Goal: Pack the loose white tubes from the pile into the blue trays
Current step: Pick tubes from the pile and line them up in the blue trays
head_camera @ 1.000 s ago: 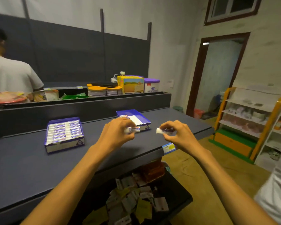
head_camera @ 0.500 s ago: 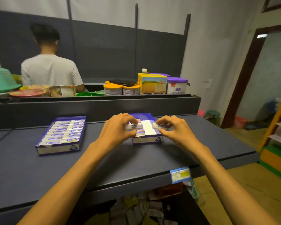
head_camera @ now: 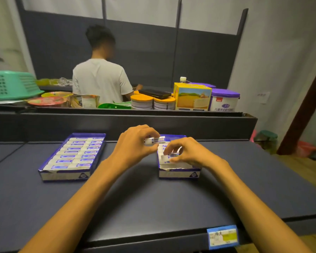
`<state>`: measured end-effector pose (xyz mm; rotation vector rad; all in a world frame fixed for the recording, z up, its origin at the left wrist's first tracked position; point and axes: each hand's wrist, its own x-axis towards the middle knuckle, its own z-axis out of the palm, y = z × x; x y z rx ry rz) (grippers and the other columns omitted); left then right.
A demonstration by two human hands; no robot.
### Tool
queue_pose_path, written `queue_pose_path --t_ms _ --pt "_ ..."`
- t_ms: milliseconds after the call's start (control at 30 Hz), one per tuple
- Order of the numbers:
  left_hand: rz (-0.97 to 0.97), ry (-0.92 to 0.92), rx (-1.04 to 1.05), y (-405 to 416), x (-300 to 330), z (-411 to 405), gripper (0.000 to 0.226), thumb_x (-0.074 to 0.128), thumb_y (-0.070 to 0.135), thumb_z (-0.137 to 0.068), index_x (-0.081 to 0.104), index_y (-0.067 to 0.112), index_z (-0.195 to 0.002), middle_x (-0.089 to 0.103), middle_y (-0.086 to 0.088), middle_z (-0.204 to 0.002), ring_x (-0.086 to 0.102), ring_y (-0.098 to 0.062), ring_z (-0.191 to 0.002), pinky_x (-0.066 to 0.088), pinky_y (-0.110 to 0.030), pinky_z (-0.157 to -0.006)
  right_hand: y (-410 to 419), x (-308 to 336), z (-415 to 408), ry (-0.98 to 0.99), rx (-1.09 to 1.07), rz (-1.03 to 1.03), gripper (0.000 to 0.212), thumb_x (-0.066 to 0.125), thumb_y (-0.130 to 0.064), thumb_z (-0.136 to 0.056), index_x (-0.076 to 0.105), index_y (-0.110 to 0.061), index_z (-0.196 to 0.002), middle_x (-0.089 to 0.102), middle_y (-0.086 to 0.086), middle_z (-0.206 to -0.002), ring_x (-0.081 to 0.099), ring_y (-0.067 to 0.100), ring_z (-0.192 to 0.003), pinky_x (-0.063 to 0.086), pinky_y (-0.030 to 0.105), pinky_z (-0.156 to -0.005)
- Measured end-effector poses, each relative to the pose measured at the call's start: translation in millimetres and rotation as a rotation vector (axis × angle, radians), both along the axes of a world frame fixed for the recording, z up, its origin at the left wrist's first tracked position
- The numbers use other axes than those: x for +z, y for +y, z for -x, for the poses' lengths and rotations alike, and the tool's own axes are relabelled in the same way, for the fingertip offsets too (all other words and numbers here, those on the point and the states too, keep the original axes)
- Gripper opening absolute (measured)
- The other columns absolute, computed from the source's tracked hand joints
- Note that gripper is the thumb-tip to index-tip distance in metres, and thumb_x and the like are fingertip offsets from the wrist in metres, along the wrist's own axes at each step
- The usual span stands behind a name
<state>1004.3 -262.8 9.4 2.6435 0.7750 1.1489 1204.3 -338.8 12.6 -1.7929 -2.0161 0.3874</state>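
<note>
I can't make out any print. The purple-lidded tin [head_camera: 223, 102] carries blurred characters. The shelf-edge tag [head_camera: 223, 237] is illegible too.

We see matt dark shelf board [head_camera: 153, 198], printed cardboard blue trays [head_camera: 66, 175], glossy white tubes [head_camera: 154, 140], and a perforated green plastic basket [head_camera: 11, 84] far left.

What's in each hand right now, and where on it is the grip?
Left hand pinches a white tube near its cap end; right hand pinches another tube, grip hidden.
</note>
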Motion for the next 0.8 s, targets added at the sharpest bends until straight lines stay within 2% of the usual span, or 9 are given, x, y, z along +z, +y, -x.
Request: queue_pose_path --t_ms 200,367,500,633,800 --pt "0.016 0.018 0.069 2.9 -5.7 6.4 0.022 0.072 0.034 -0.08 0.07 0.026 -0.1 0.067 0.008 -0.096 0.062 -0.01 -0.086 0.056 -0.042 -0.069 8.4 -11.3 1.2 -0.041 0.094 0.028 0.022 0.078 -0.02 -0.08 0.068 -0.026 -0.098 0.063 -0.016 -0.092 0.059 0.002 -0.081 0.046 0.006 -0.064" --pt "0.02 0.029 0.12 3.6 -8.9 13.9 0.019 0.069 0.034 -0.078 0.07 0.028 -0.096 0.066 0.01 -0.092 0.061 -0.009 -0.083 0.056 -0.042 -0.067 9.2 -14.7 -0.2 -0.071 0.142 0.001 0.022 0.078 -0.024 -0.08 0.069 -0.024 -0.1 0.063 -0.011 -0.091 0.057 0.008 -0.08 0.045 0.012 -0.065" --pt "0.036 0.034 0.128 0.1 -10.8 11.8 0.022 0.068 0.038 -0.078 0.07 0.027 -0.097 0.067 0.01 -0.093 0.062 -0.009 -0.083 0.056 -0.041 -0.068 10.1 -14.1 -1.6 -0.074 0.154 0.006 0.023 0.077 -0.026 -0.081 0.07 -0.024 -0.103 0.062 -0.011 -0.091 0.055 0.006 -0.076 0.044 0.011 -0.062" --pt "0.036 0.04 0.112 -4.5 -13.2 8.2 0.021 0.076 0.027 -0.079 0.071 0.021 -0.1 0.068 0.005 -0.094 0.063 -0.011 -0.082 0.057 -0.041 -0.068 11.5 -16.0 -3.5 -0.049 0.149 0.023 0.02 0.073 -0.025 -0.085 0.07 -0.024 -0.105 0.067 -0.008 -0.098 0.06 0.009 -0.084 0.05 0.016 -0.071" --pt "0.036 0.024 0.1 -5.2 -12.6 9.2 0.022 0.076 0.026 -0.08 0.072 0.019 -0.1 0.068 0.005 -0.094 0.063 -0.011 -0.082 0.058 -0.038 -0.069 12.8 -19.9 -5.2 -0.043 0.146 0.009 0.019 0.072 -0.026 -0.085 0.072 -0.026 -0.104 0.069 -0.006 -0.105 0.061 0.008 -0.087 0.047 0.014 -0.07"
